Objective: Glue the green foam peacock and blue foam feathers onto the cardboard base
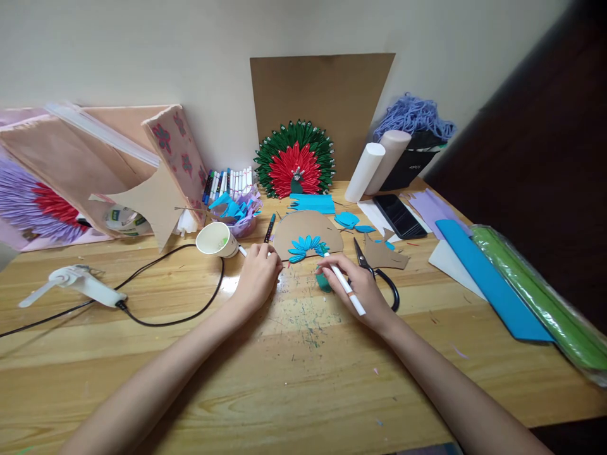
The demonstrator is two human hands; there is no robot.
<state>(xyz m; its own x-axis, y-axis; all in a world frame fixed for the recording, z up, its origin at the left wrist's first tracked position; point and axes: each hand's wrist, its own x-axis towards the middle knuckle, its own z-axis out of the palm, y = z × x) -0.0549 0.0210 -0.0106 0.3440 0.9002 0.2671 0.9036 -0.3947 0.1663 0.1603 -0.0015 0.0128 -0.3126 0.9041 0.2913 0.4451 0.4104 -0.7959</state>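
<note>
My right hand point(363, 287) is closed round a white marker point(345, 285), tip pointing up-left at a small teal piece point(324, 280) on the wooden table point(303, 354). My left hand point(258, 273) rests on the table with curled fingers beside a dark pen point(269, 229) and the left edge of a brown cardboard semicircle point(308, 229). Blue paper petals point(307, 246) are fanned along that semicircle's lower edge, between my two hands. What the left fingers hold, if anything, is hidden.
Black scissors point(377, 272) lie right of my right hand. A paper cup point(217, 240), a glue gun point(78, 284) with black cable, a phone point(398, 215), blue point(493, 278) and green point(540, 297) paper sheets, and a red-green paper peacock point(294, 161) surround the work spot.
</note>
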